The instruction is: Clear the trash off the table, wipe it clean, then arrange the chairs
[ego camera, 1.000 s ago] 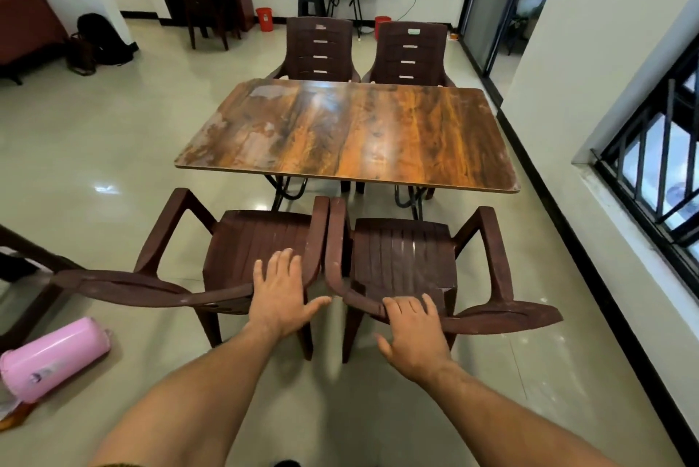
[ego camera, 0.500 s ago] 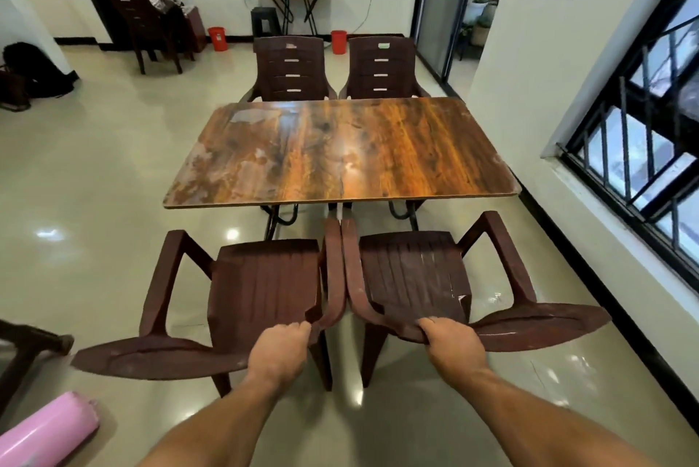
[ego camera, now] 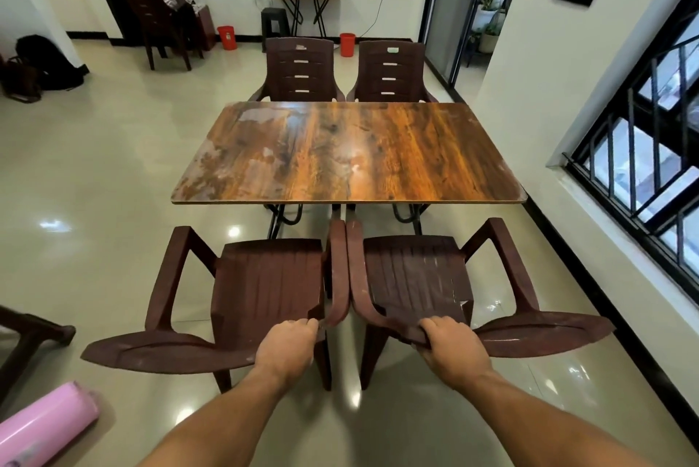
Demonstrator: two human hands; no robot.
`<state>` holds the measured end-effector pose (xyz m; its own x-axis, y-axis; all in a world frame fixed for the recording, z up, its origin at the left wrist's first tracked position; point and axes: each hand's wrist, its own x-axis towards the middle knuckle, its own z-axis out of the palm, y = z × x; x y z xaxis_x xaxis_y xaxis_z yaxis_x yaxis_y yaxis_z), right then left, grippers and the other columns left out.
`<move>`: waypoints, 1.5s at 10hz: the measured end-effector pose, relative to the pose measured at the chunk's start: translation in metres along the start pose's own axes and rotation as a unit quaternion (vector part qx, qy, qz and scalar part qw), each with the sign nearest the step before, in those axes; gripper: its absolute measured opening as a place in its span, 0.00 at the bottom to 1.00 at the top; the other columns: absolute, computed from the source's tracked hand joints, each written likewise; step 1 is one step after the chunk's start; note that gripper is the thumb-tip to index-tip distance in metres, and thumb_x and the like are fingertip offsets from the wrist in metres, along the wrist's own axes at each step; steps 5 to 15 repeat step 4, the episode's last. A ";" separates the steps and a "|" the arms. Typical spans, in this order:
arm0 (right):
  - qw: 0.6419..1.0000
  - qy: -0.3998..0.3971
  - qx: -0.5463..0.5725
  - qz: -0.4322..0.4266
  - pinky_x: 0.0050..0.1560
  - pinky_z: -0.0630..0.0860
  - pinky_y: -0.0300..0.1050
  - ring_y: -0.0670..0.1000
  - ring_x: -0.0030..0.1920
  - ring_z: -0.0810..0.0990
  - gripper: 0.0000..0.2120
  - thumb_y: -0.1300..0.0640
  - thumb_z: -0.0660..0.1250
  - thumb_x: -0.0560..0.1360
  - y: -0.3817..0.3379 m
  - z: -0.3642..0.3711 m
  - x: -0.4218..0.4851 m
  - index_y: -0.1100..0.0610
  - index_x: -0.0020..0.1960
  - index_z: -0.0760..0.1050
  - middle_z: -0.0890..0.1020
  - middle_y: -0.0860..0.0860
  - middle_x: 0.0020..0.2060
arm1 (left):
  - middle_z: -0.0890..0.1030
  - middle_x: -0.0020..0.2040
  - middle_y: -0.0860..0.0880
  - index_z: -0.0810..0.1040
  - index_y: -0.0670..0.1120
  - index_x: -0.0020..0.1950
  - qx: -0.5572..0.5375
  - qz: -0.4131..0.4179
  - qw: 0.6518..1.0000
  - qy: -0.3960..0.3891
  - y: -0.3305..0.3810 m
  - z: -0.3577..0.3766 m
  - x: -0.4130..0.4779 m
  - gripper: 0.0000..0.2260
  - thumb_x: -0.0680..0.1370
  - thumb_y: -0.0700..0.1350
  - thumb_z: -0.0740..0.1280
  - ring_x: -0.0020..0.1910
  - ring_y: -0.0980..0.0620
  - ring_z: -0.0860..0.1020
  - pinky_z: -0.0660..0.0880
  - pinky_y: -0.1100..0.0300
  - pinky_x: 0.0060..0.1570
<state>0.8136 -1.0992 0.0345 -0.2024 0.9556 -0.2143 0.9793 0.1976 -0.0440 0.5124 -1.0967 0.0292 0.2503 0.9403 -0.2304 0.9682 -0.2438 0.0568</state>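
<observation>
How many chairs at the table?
4: near left chair gripped by left hand, near right chair by right hand, far left chair and far right chair across the table.

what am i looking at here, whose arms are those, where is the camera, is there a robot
No robot here: the two bare arms are a person's, filmed by one wide-angle camera worn on their head, looking forward and down. The left hand grips the top of the back of the near left chair; the right hand grips the back of the near right chair. Both chairs face a wooden table; I see nothing lying on its worn top. The far left chair and the far right chair stand across it. A pink cylinder lies on the floor, lower left.
</observation>
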 end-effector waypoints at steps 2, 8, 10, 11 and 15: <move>0.999 0.031 0.027 -0.031 0.70 0.65 0.48 0.48 0.70 0.68 0.34 0.30 0.51 0.76 -0.016 -0.005 -0.006 0.49 0.75 0.63 0.70 0.46 0.69 | 0.79 0.59 0.53 0.71 0.52 0.65 -0.027 0.017 0.999 0.027 -0.018 -0.001 -0.016 0.21 0.79 0.63 0.56 0.57 0.50 0.79 0.75 0.53 0.53; 0.999 0.040 0.021 0.027 0.75 0.56 0.51 0.50 0.75 0.61 0.35 0.31 0.47 0.78 -0.044 0.002 -0.014 0.51 0.77 0.61 0.65 0.49 0.75 | 0.78 0.63 0.52 0.67 0.52 0.72 0.002 0.034 0.999 0.020 -0.035 0.003 -0.023 0.28 0.78 0.67 0.54 0.61 0.50 0.78 0.74 0.53 0.58; 0.999 0.040 0.021 0.027 0.75 0.56 0.51 0.50 0.75 0.61 0.35 0.31 0.47 0.78 -0.044 0.002 -0.014 0.51 0.77 0.61 0.65 0.49 0.75 | 0.78 0.63 0.52 0.67 0.52 0.72 0.002 0.034 0.999 0.020 -0.035 0.003 -0.023 0.28 0.78 0.67 0.54 0.61 0.50 0.78 0.74 0.53 0.58; 0.999 0.040 0.021 0.027 0.75 0.56 0.51 0.50 0.75 0.61 0.35 0.31 0.47 0.78 -0.044 0.002 -0.014 0.51 0.77 0.61 0.65 0.49 0.75 | 0.78 0.63 0.52 0.67 0.52 0.72 0.002 0.034 0.999 0.020 -0.035 0.003 -0.023 0.28 0.78 0.67 0.54 0.61 0.50 0.78 0.74 0.53 0.58; 0.999 0.040 0.021 0.027 0.75 0.56 0.51 0.50 0.75 0.61 0.35 0.31 0.47 0.78 -0.044 0.002 -0.014 0.51 0.77 0.61 0.65 0.49 0.75 | 0.78 0.63 0.52 0.67 0.52 0.72 0.002 0.034 0.999 0.020 -0.035 0.003 -0.023 0.28 0.78 0.67 0.54 0.61 0.50 0.78 0.74 0.53 0.58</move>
